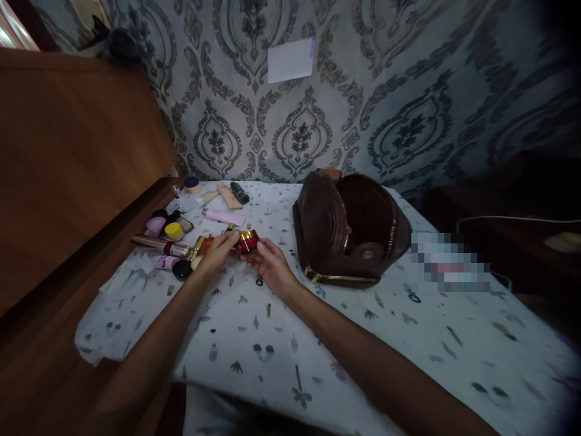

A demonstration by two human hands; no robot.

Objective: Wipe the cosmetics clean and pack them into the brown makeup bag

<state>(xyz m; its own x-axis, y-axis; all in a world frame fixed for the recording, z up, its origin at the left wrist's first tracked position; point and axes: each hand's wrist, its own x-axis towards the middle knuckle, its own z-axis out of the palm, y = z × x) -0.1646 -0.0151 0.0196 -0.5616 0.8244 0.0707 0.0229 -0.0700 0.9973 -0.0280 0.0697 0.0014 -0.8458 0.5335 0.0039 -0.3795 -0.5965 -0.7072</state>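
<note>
Slanting in from seven and four o'clock, the forearms brought the left hand (222,245) and right hand (273,266) together, fingertips of both narrowed around one red jar (249,243) above the table (290,339). At nine o'clock from it sat one yellow lid (173,231). At three, one bag (318,224) gaped, its dark inside hiding any contents. Between ten and eleven lay three tubes (223,217); beyond, one paper (290,60) hung on the wall (218,139) near twelve.
</note>
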